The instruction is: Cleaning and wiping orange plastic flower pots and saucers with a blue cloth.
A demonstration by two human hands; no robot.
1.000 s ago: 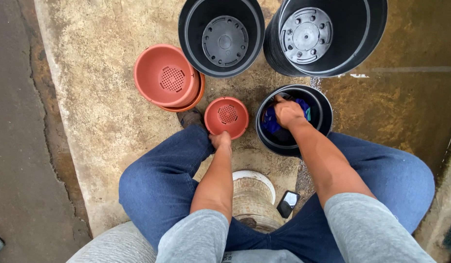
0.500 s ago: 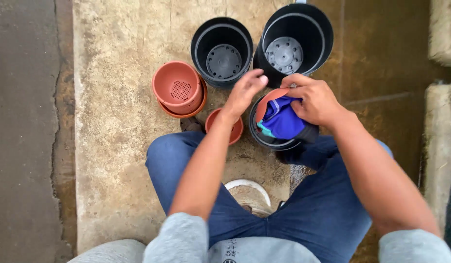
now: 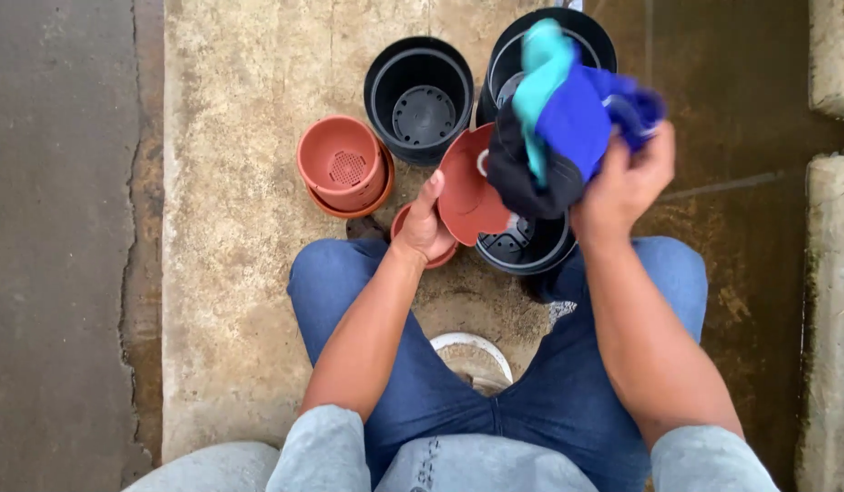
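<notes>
Head view: your left hand (image 3: 424, 228) grips a tilted terracotta pot (image 3: 467, 187) by its rim, over a black pot (image 3: 527, 248). Your right hand (image 3: 625, 182) clutches a bunched blue cloth (image 3: 572, 118) just above. Stacked terracotta pots (image 3: 345, 166) sit left on the floor (image 3: 230, 182).

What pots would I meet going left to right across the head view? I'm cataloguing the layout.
Terracotta pot stack → black pot → terracotta saucer in the left hand → blue cloth bundle in the right hand.

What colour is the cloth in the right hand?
Mostly blue, with teal and black parts; the cloth shows best in the head view.
</notes>
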